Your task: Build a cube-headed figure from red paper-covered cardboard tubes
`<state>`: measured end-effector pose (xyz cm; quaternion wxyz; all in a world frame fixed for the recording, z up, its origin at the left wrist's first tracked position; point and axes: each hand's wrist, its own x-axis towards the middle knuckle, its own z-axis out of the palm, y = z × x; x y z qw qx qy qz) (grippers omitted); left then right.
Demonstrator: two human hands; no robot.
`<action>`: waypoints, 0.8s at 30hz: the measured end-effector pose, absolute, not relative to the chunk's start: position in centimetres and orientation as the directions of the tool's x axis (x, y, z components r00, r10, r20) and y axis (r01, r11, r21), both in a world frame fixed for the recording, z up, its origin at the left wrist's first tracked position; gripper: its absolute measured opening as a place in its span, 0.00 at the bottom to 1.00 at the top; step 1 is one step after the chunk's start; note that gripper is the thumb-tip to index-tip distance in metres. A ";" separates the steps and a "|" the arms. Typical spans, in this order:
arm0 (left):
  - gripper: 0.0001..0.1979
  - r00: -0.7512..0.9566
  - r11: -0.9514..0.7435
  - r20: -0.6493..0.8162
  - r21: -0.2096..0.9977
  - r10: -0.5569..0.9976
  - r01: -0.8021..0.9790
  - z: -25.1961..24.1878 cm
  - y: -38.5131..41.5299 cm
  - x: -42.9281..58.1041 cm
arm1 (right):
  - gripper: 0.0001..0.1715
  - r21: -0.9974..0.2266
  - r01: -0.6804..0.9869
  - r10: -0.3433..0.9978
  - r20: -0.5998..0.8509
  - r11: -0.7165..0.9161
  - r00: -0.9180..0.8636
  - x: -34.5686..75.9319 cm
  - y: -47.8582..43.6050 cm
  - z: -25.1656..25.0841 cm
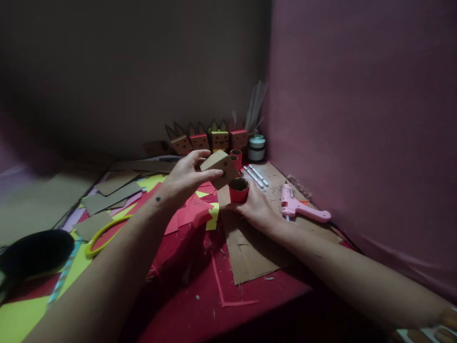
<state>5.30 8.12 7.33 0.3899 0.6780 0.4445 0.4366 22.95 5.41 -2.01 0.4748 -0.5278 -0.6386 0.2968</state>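
Note:
A small brown cardboard box with dark drawn spots on one side is gripped between the thumb and fingers of my left hand. It is tilted, just above and left of a red cardboard tube. My right hand wraps round that tube, whose round end faces up; whether box and tube touch, I cannot tell. Just behind stand further red tubes, partly hidden by the box. Under my right hand lies a flat cardboard sheet.
Box figures with drawn faces and pointed ears stand along the back wall. White pens and a pink glue gun lie to the right, near a pale jar. Paper scraps, a yellow ring and a black round object occupy the left.

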 end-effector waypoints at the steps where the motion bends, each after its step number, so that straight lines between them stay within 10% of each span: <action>1: 0.31 0.277 -0.307 0.235 0.917 0.932 0.254 7.4 8.0 5.4 | 0.35 -0.874 0.418 0.958 0.285 0.248 0.028 23.0 5.4 -2.2; 24: 0.26 0.489 -0.676 0.469 0.547 0.736 0.494 7.3 6.9 7.6 | 0.39 -0.840 0.395 0.923 0.379 0.372 -0.063 23.5 5.4 -2.7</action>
